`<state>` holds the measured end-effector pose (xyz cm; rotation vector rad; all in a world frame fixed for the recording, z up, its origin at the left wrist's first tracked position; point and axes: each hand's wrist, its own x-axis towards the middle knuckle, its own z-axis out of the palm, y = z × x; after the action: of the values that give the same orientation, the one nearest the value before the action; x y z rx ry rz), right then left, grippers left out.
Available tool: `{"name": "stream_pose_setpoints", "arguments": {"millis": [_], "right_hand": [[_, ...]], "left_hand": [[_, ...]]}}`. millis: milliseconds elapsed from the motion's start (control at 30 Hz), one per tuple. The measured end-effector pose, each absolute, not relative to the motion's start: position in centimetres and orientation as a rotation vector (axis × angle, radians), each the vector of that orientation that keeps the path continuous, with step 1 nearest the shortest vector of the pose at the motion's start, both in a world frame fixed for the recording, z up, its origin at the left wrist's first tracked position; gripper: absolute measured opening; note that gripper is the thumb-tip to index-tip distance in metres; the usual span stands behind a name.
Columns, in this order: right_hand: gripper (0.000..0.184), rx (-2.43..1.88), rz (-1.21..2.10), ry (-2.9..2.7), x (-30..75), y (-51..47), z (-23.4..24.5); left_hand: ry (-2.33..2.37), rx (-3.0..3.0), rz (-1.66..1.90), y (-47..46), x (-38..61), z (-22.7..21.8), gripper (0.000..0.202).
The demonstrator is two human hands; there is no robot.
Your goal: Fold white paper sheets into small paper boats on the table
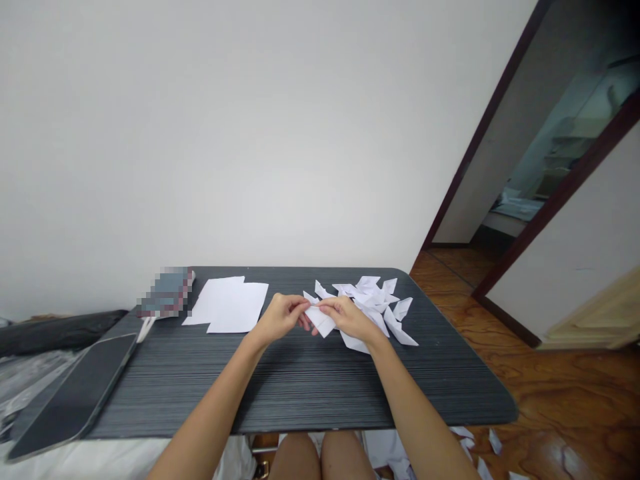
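**Two hands pinch a folded paper above the dark table**

At the far left edge of the table a dark tablet overhangs it. Further in, flat white sheets lie toward the table's back. Right of them, the left hand pinches the near end of a small folded paper over the table's middle. The right hand pinches its other end, fingers curled. Behind and right of that hand, a pile of folded paper pieces covers the table's back right part.
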<state>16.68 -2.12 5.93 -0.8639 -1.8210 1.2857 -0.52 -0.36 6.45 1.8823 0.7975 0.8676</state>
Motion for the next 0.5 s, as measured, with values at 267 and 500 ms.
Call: {"name": "stream_pose_setpoints", "arguments": {"millis": [267, 500], "right_hand": [[0.023, -0.872, 1.231, -1.709, 16.0, -2.8, 5.9], [0.021, -0.813, 1.249, -1.682, 14.1, -5.0, 6.4]], "left_hand": [[0.64, 1.652, 0.996, -2.1, -3.0, 6.7, 0.027], [0.733, 1.611, 1.256, -4.6, -3.3, 5.2, 0.022]]}}
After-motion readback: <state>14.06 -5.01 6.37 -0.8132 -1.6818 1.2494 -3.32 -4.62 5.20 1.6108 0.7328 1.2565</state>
